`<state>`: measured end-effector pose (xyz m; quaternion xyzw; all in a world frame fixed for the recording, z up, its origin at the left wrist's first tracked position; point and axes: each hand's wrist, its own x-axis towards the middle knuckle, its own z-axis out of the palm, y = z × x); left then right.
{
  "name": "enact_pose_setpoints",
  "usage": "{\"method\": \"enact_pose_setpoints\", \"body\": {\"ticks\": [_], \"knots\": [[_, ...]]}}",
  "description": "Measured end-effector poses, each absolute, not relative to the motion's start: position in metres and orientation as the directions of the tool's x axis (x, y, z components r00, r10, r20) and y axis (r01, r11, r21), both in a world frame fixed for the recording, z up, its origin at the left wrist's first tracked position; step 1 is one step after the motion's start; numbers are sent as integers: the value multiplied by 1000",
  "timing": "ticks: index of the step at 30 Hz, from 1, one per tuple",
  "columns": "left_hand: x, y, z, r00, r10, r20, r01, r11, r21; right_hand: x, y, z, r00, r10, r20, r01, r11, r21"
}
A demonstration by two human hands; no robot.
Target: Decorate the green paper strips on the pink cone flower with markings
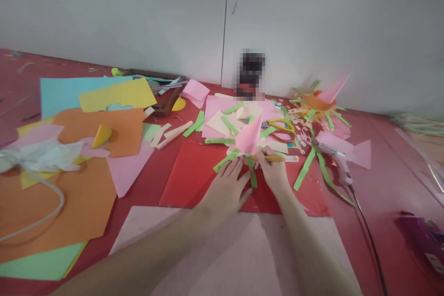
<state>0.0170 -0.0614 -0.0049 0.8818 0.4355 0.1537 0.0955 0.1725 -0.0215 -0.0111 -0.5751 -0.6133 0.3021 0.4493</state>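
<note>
A pink paper cone stands with its tip up on a cream paper base, and green paper strips fan out around it. My left hand lies with its fingers stretched out against the near edge of this piece, beside a green strip. In my right hand is a yellow pen, held sideways close to the foot of the cone. The pen's tip is too small to make out. Both hands are over a red sheet.
Scissors lie behind my right hand. A glue gun with a black cord lies to the right. Another cone with orange and green parts stands at the back right. Orange sheets spread across the left. A wall rises behind.
</note>
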Motion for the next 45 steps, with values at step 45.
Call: {"method": "enact_pose_setpoints", "body": {"ticks": [45], "knots": [[18,-62,-5,580,803,136,747,-591,304,174,-22,-9,103,983,149,428,91,-899]]}}
